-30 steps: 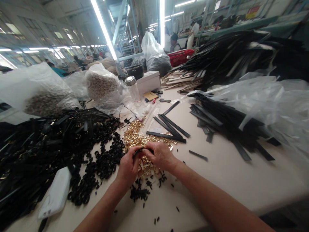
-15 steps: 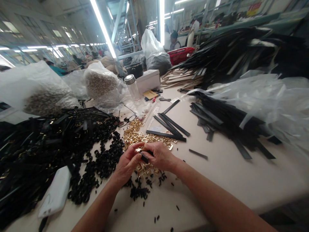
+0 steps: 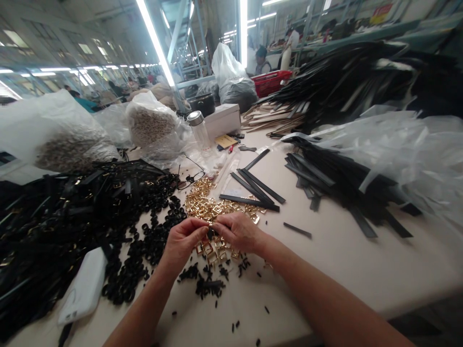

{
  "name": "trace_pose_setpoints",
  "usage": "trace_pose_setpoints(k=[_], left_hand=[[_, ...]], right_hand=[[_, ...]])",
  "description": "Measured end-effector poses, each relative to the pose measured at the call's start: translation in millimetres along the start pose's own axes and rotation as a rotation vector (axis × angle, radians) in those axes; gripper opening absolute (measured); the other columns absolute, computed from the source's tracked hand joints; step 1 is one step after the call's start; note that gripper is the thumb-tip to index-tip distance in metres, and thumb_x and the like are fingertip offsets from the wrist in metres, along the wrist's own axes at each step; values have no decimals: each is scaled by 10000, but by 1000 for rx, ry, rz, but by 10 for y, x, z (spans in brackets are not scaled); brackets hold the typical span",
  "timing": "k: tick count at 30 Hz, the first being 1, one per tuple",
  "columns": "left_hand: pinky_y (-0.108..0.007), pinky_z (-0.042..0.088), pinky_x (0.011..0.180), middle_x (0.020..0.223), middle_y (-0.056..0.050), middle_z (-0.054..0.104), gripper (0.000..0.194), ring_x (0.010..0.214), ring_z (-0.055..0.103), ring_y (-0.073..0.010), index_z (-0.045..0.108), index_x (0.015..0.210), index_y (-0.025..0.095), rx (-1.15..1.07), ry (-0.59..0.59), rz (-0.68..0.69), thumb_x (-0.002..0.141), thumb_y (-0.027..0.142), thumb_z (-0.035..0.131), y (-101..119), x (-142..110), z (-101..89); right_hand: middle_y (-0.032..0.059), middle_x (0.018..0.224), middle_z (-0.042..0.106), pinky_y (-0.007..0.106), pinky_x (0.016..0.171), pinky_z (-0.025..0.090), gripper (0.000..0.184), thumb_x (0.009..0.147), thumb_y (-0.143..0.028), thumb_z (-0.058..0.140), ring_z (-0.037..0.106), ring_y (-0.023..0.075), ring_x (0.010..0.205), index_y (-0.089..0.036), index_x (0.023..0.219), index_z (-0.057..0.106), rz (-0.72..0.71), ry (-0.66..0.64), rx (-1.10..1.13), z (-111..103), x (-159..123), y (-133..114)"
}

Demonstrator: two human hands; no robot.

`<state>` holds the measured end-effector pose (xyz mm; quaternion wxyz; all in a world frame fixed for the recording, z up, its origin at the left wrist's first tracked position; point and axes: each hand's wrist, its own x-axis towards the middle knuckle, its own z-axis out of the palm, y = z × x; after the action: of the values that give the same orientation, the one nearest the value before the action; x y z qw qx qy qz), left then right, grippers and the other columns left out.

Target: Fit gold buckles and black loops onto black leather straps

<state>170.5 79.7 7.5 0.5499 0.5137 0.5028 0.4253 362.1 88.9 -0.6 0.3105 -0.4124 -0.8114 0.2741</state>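
Over a heap of gold buckles, my two hands meet fingertip to fingertip. My left hand is closed in a pinch at the end of a short black strap, where a gold glint, perhaps a buckle, shows. Mostly hidden in the fingers of my right hand is the rest of this strap. Loose square buckles lie right below the fingers. Left of the hands spreads a pile of small black loops. Several black strips rest beyond my right hand.
Finished-looking black straps with buckles form a large heap at left, beside a white power bank. Black scraps dot the near tabletop. Glasses and a bottle stand farther back. More black strips and plastic lie right.
The black strap has been turned between my fingers, and less of it shows than half a second ago. My left hand has shifted slightly left, its fingers now drawn into a pinch.
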Motion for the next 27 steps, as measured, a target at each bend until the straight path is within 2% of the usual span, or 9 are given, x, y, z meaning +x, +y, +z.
trace_pose_setpoints(k=[7, 13, 21, 27], left_hand=[[-238, 515, 643, 804, -32, 720, 298, 713, 641, -150, 713, 890, 160, -17, -76, -55, 638, 283, 812, 20, -11, -20], [-232, 495, 659, 784, -31, 682, 239, 713, 617, -140, 675, 843, 150, 4, -227, -89, 669, 267, 789, 58, -36, 54], [-221, 451, 565, 713, -17, 651, 190, 607, 561, -122, 672, 787, 145, 111, -207, -116, 698, 303, 727, 23, -26, 124], [-196, 358, 481, 588, 37, 553, 113, 505, 455, -91, 641, 729, 157, 207, -180, -46, 712, 259, 685, -51, -51, 111]], right_hand=[[-8, 619, 536, 253, 543, 213, 433, 976, -429, 440, 395, 102, 551, -168, 649, 552, 14, 44, -220, -32, -14, -2], [8, 615, 585, 267, 536, 191, 486, 995, -462, 377, 415, 105, 527, -167, 660, 572, -43, 47, -324, 31, -22, 29], [30, 644, 626, 279, 542, 212, 511, 1014, -441, 336, 503, 118, 559, -166, 656, 576, -160, 136, -412, -20, -28, 22], [17, 618, 610, 281, 537, 226, 464, 996, -390, 390, 506, 113, 551, -167, 624, 556, -195, 194, -451, -27, -27, 41]])
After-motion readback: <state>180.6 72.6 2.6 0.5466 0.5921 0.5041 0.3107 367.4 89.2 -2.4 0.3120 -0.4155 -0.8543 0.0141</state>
